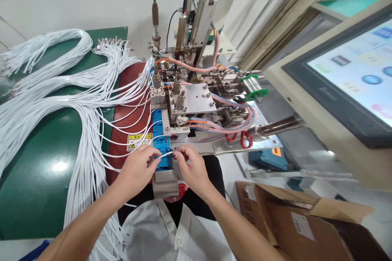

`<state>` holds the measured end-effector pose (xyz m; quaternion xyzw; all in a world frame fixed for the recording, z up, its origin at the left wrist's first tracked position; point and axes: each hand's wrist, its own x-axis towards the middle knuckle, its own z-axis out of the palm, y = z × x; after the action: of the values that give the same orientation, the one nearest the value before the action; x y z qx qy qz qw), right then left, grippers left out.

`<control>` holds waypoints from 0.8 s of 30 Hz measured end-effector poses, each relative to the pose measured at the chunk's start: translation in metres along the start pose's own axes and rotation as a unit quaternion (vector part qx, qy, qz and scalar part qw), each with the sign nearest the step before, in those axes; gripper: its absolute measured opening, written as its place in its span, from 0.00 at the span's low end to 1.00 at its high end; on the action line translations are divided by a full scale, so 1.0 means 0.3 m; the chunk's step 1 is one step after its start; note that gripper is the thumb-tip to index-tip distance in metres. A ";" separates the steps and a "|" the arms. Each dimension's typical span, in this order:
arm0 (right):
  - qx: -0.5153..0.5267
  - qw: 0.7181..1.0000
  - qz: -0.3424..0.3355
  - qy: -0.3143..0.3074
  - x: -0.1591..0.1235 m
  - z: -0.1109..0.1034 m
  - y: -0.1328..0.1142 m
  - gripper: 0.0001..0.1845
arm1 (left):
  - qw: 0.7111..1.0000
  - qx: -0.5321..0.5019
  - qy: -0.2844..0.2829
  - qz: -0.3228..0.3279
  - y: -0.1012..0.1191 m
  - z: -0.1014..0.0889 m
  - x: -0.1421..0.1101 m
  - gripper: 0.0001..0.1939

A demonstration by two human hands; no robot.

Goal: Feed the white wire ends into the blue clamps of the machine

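Note:
A thin white cable (166, 155) stretches between my two hands, just over the near end of a row of blue fixture blocks (161, 142). My left hand (139, 170) pinches the cable between thumb and fingers at the left side of the blocks. At their right side, my right hand (192, 168) has thumb and forefinger closed on the cable's end; the tip is mostly hidden by the fingers. Further along the row, several other white cables lie across the blue blocks and lead into the metal machine (196, 100).
Bundles of white cables (61, 100) spread over a green table (33, 195) on the left. A solder wire spool (252, 87) with green flanges sits at the machine's right. A touchscreen (352, 69) juts in at right, above an open cardboard box (294, 220).

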<state>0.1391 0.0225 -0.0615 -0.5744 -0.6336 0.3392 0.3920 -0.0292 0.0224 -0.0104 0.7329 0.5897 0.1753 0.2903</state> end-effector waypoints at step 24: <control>-0.068 0.988 0.029 -0.138 0.066 -0.008 0.031 0.18 | 0.981 0.187 -0.046 -0.001 -0.001 0.027 0.038 0.10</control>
<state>0.1449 0.0432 -0.0663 -0.5659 -0.6862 0.3821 0.2508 -0.0219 0.0316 -0.0177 0.7812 0.5984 0.0278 0.1756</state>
